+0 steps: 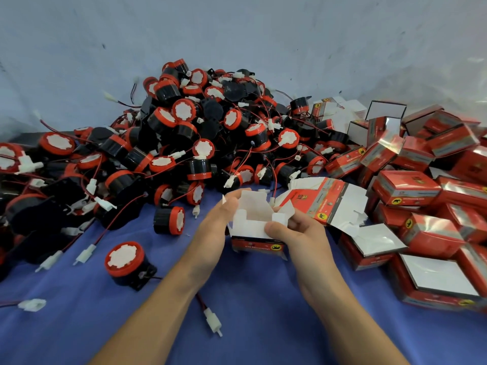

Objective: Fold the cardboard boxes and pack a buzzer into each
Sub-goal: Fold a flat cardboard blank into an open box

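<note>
A small red cardboard box [254,231] with a white inside is held above the blue cloth, its top flaps standing open. My left hand [217,227] grips its left side, fingers curled over a flap. My right hand [297,233] pinches its right side, thumb on the front flap. The inside of the box looks empty. A single black-and-red buzzer [126,260] with a white centre lies to the left of my arms, and another [168,220] sits just beyond it. A stack of flat unfolded boxes [329,204] lies right behind my right hand.
A big heap of buzzers [189,133] with red-black wires and white plugs fills the back and left of the blue cloth [250,312]. Several folded red boxes [421,196] are piled on the right. Loose white plugs [213,321] lie near my forearms. A pale wall stands behind.
</note>
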